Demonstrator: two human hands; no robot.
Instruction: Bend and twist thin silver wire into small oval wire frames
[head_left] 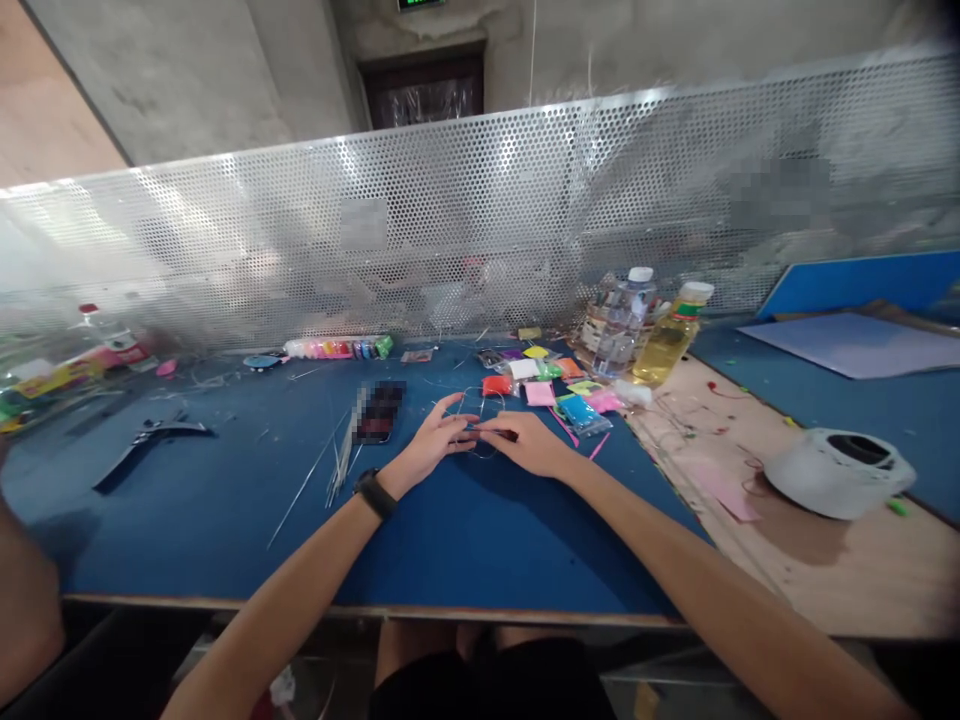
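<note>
My left hand (437,437) and my right hand (527,442) meet over the blue table top (465,530), fingertips pinched together on a thin wire (480,402) that loops up behind them. A small dark red piece (504,435) shows at my right fingertips. A black band (374,493) sits on my left wrist. Small packets of coloured beads (559,385) lie just beyond my right hand.
A bundle of straight wires (339,462) and a dark phone (377,411) lie left of my hands. Black pliers (154,437) rest far left. Two bottles (649,325) stand at the back right by the perforated metal screen (480,230). A white tape roll (838,470) sits on the bare wooden board.
</note>
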